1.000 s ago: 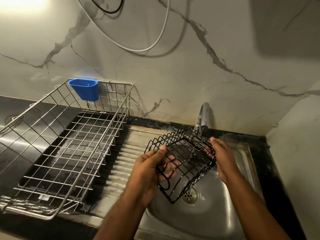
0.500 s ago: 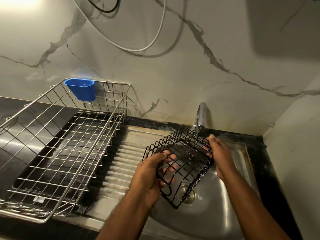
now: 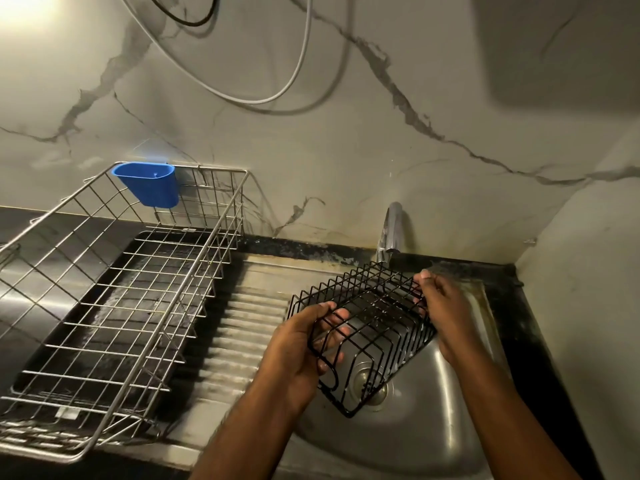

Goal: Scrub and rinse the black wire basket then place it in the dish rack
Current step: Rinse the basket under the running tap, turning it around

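Steel dish rack [image 3: 114, 299] sits on the counter at left, w/ a blue plastic cup [image 3: 149, 183] hooked on its back rim. Between rack & basin runs the ribbed drainboard [image 3: 239, 327]. Chrome tap [image 3: 390, 230] stands at the back edge of the sink [image 3: 433, 427], spout just behind the basket's far edge; can't tell if water is running. White cable [image 3: 294, 74] & a black one loop on the marble wall above. Drain [image 3: 369, 386] shows thru the basket's wires.

Black wire basket [image 3: 367, 327] is held tilted over the basin, above the drain, well apart from the rack. Left hand [image 3: 298, 351] grips its near-left end, thumb over the rim, fingers curled inside the wires. Right hand [image 3: 446, 313] grips the far-right end, fingers curled onto the top wires.
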Motion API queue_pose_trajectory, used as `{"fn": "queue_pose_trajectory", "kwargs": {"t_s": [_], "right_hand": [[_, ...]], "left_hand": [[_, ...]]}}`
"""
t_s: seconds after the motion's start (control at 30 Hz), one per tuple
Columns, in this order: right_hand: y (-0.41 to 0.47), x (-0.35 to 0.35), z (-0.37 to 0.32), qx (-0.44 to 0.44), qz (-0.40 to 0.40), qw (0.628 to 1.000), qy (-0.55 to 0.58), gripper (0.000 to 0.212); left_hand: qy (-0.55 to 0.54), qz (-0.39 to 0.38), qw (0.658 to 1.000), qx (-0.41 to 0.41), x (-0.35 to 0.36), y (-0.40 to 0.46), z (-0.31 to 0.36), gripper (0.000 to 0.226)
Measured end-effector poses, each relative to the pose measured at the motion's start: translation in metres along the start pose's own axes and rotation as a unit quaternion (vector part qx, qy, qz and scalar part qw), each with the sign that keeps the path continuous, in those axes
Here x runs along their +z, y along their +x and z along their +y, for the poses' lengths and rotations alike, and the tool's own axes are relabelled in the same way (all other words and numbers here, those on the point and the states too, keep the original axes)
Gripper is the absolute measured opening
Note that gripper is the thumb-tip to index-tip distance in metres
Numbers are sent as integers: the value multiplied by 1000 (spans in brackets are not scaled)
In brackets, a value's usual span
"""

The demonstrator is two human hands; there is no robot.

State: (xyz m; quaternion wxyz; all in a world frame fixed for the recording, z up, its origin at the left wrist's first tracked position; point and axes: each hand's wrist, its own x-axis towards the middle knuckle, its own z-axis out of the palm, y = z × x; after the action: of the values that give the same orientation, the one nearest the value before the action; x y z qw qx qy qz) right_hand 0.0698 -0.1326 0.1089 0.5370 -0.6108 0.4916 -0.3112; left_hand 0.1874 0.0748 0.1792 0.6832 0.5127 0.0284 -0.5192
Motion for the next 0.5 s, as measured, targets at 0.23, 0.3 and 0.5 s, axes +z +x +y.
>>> {"fn": "queue_pose_trajectory", "kwargs": {"t_s": [0.23, 0.3, 0.5], "right_hand": [[-1, -4, -2, -17, -1, 1000, -12, 28], [-2, -5, -6, -32, 4, 999, -25, 22], [-2, -6, -15, -75, -10, 995, -61, 21]], "left_hand": [[-5, 17, 1000, -4, -4, 9, -1, 12], [-11, 33, 999, -8, -7, 15, -3, 12], [-43, 81, 996, -14, -17, 32, -12, 21]]}}
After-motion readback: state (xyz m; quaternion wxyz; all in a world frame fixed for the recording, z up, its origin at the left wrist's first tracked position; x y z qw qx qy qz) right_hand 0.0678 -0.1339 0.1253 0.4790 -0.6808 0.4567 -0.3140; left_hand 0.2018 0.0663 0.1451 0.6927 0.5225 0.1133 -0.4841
